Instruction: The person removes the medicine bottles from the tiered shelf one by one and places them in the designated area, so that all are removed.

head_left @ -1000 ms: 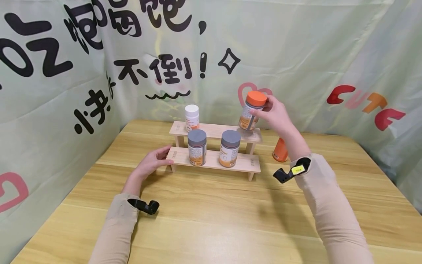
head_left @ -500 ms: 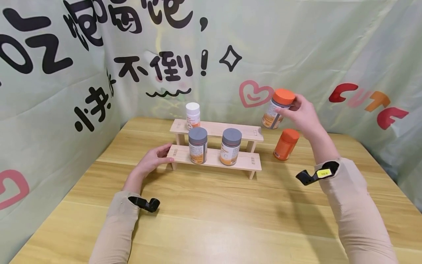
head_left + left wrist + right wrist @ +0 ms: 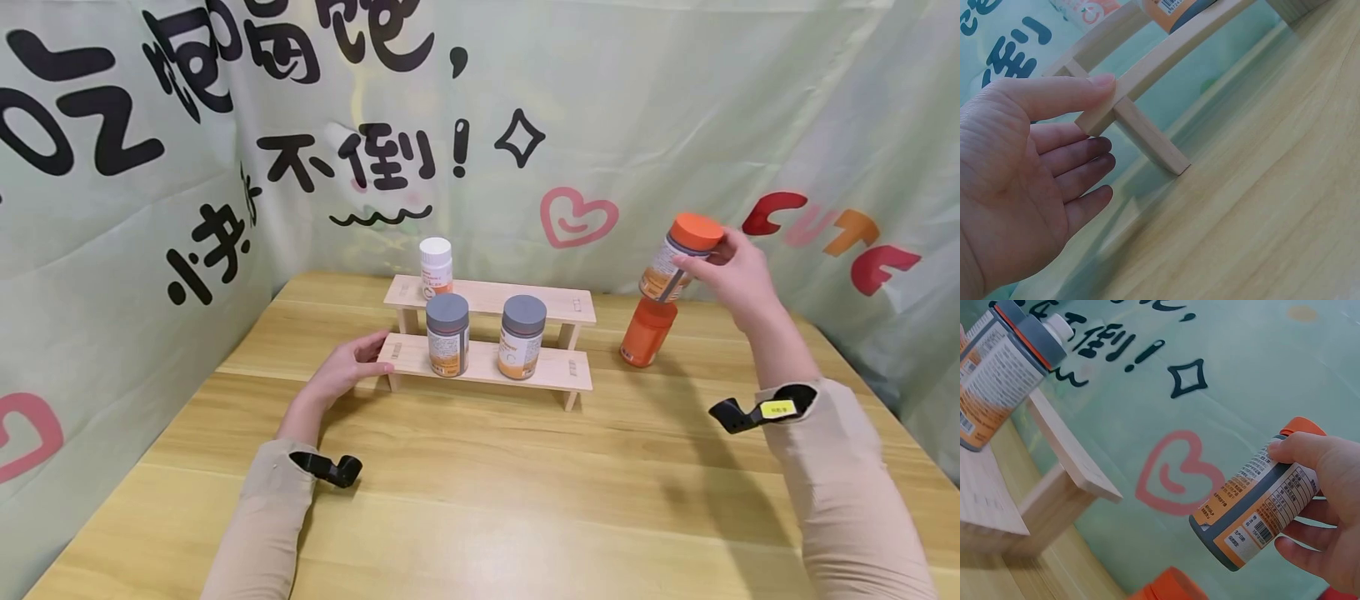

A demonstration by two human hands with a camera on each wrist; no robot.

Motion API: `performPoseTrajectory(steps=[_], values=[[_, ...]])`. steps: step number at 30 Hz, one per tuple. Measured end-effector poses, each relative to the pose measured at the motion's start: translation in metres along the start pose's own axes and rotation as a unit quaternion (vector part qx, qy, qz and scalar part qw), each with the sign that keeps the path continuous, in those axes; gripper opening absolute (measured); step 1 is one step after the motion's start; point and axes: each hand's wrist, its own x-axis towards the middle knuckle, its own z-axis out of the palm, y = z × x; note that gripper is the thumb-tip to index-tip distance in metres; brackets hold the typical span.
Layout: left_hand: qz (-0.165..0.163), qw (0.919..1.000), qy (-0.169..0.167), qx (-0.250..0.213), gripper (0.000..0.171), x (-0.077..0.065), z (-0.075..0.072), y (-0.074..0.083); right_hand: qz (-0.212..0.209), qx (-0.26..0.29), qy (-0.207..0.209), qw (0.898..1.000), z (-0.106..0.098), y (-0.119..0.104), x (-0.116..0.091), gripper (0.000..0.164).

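My right hand (image 3: 737,271) grips a grey supplement bottle with an orange lid (image 3: 1257,503), holding it tilted in the air right of the shelf. In the head view its base overlaps the lid of an orange bottle (image 3: 647,335) on the table; whether they touch I cannot tell. My left hand (image 3: 347,367) pinches the left end of the two-step wooden shelf (image 3: 480,367), thumb (image 3: 1094,89) on the lower plank's edge and index finger behind it. Two grey-lidded bottles, one left (image 3: 447,337) and one right (image 3: 522,340), stand on the lower step. A small white bottle (image 3: 437,271) stands on the upper step's left.
Underneath is a wood-grain table (image 3: 480,500). Behind and to the left hangs a pale green cloth (image 3: 675,108) with printed writing and hearts. Each wrist wears a small black camera, one on the left (image 3: 330,469) and one on the right (image 3: 757,410).
The right hand has carried the orange-lidded bottle rightward, from the upper step's right end to above the orange bottle. The left hand and the shelf have stayed put.
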Motion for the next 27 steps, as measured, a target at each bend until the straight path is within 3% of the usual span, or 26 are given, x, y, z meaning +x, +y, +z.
performPoseTrajectory(steps=[20, 27], values=[[0.002, 1.0000, -0.006, -0.004, 0.071, -0.001, 0.001, 0.006, 0.033, -0.002, 0.041, 0.999, -0.029, 0.039, -0.007, 0.056], [0.000, 1.0000, -0.006, 0.000, 0.070, 0.000, 0.001, 0.003, 0.056, -0.038, 0.047, 0.997, -0.025, 0.052, -0.008, 0.070]])
